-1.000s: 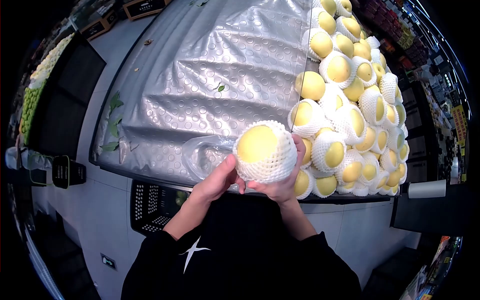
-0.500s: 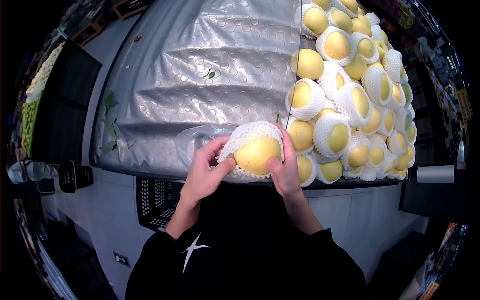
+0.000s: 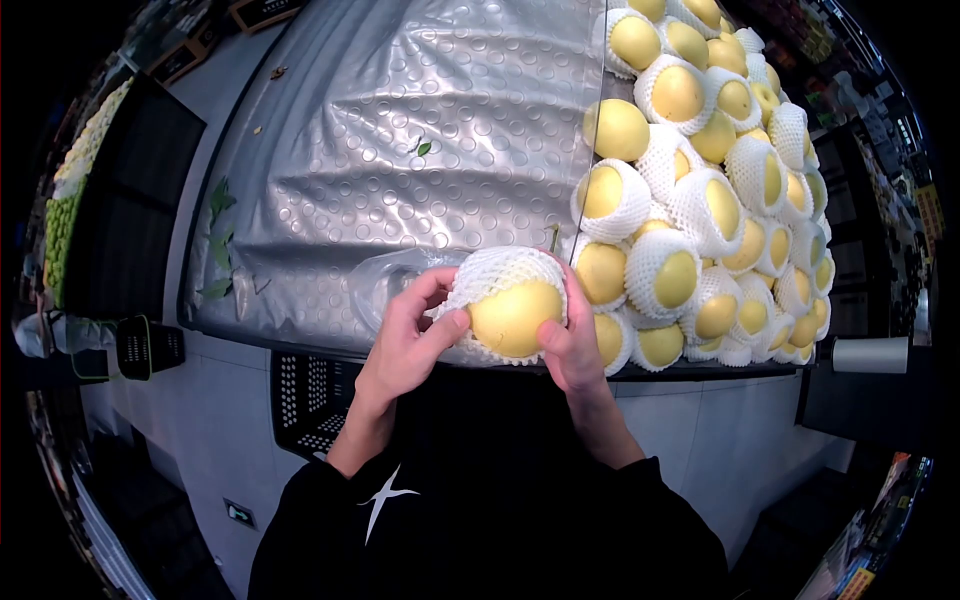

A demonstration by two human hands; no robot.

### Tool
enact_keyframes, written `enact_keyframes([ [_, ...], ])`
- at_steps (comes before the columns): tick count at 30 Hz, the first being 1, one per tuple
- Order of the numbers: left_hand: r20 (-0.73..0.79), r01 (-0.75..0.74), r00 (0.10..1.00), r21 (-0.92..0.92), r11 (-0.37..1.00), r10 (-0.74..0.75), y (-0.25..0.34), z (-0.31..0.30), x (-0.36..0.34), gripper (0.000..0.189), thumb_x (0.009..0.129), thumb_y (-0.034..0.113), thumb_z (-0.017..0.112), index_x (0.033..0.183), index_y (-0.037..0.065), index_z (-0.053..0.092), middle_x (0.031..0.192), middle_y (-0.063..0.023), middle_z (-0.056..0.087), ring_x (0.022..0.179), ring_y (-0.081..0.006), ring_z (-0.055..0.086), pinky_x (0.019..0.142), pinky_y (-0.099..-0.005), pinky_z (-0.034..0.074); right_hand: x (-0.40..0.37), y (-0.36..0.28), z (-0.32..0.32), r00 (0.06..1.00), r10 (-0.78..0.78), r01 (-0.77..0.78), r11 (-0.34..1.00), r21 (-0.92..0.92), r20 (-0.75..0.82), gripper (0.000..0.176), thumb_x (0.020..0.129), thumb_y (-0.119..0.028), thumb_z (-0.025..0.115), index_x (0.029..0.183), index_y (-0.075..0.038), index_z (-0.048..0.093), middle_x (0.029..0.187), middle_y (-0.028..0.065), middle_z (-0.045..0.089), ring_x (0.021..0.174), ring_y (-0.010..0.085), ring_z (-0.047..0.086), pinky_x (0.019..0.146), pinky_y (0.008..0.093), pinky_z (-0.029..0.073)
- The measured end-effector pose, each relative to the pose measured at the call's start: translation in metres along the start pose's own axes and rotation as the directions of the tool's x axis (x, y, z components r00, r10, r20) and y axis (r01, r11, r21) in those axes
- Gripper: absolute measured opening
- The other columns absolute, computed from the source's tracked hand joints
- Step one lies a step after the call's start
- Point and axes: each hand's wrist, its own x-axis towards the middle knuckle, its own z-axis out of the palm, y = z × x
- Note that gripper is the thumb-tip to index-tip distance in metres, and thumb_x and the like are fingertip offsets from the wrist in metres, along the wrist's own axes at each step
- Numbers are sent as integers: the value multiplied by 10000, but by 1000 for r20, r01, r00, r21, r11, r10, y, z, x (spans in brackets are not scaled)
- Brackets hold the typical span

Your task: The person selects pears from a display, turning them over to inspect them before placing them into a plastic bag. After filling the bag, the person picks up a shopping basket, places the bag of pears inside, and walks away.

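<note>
A round yellow pear (image 3: 517, 318) sits partly inside a white foam net (image 3: 508, 268), held between my two hands at the front edge of the display. My left hand (image 3: 408, 335) grips its left side, with the thumb on the net's edge beside the bare skin. On the other side, my right hand (image 3: 572, 340) presses its thumb against the pear, while its other fingers go behind the net, partly hidden. Under and behind my left hand lies a clear plastic bag (image 3: 375, 285). More pears in foam nets (image 3: 663, 268) are heaped close to my right hand.
Silver bubble-textured sheeting (image 3: 430, 190) covers the display's left part, with loose green leaves (image 3: 219, 240) on it. A thin upright divider (image 3: 598, 100) borders the heap. A black perforated crate (image 3: 312, 400) stands below the front edge. A white roll (image 3: 870, 355) is at the right.
The pear and net have shifted slightly downward, and my left thumb has moved up a little along the net's edge. Both hands keep their hold.
</note>
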Motion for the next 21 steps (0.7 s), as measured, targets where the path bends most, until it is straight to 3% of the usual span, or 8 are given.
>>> enact_keyframes([
  [3, -72, -31, 997, 30, 999, 33, -5, -2, 2, 329, 944, 151, 607, 1218, -25, 560, 1068, -78, 642, 987, -113, 600, 723, -221, 495, 1, 0, 0, 996, 15, -16, 1000, 19, 84, 960, 719, -383, 822, 1444, 16, 335, 1356, 131, 480, 1267, 215, 485, 1074, 354, 391],
  [6, -97, 113, 989, -5, 994, -113, -9, -11, 0, 307, 954, 173, 613, 1186, -23, 569, 1105, -83, 630, 992, -112, 593, 709, -213, 482, -1, 1, 1, 995, 27, -36, 995, 88, 95, 973, 708, -403, 826, 1441, 15, 341, 1354, 135, 482, 1266, 211, 484, 1076, 353, 388],
  [10, -17, 51, 999, 118, 992, -50, 9, -4, -1, 538, 884, 227, 710, 1318, -8, 499, 1177, -101, 618, 1047, -140, 590, 749, -252, 486, 1, -4, -7, 992, 20, -29, 997, 72, 123, 942, 721, -321, 839, 1448, 19, 347, 1361, 135, 484, 1243, 208, 508, 1058, 348, 408],
  [12, 24, 11, 1000, 181, 983, -16, 10, -1, 1, 648, 850, 243, 751, 1374, -5, 459, 1208, -112, 611, 1077, -155, 588, 802, -272, 496, 3, -18, -8, 974, 94, -44, 971, -234, 207, 918, 736, -217, 847, 1461, 31, 342, 1344, 137, 509, 1211, 208, 540, 1030, 337, 433],
  [15, 116, -118, 989, 209, 971, 95, 1, 0, 6, 845, 784, 272, 807, 1451, -7, 370, 1280, -133, 577, 1154, -184, 568, 945, -321, 473, 2, -30, 4, 975, 29, 55, 929, -365, 220, 916, 783, -223, 824, 1483, 52, 300, 1361, 158, 502, 1247, 209, 513, 1057, 334, 409],
  [17, 77, -50, 996, 2, 999, 50, 0, 0, 7, 855, 774, 271, 811, 1444, -22, 368, 1308, -141, 553, 1203, -199, 544, 1044, -342, 418, 2, -26, 6, 983, -29, 86, 944, -318, 180, 863, 785, -186, 820, 1468, 33, 342, 1326, 142, 530, 1209, 198, 535, 1012, 323, 437],
  [19, 32, -36, 999, -94, 995, 39, -11, -3, 8, 867, 763, 291, 814, 1440, -21, 372, 1306, -140, 555, 1206, -204, 543, 1044, -343, 418, 2, -26, 7, 987, -81, 117, 956, -270, 141, 812, 786, -149, 817, 1453, 14, 384, 1292, 127, 558, 1171, 186, 557, 966, 312, 466],
  [21, -11, -24, 1000, -190, 982, 23, -20, -8, 7, 878, 753, 310, 818, 1436, -21, 376, 1304, -139, 557, 1210, -210, 543, 1044, -345, 419, 1, -28, 6, 995, 25, -9, 988, -156, 97, 704, 843, -103, 752, 1444, 1, 400, 1295, 116, 560, 1150, 169, 562, 932, 297, 476],
])
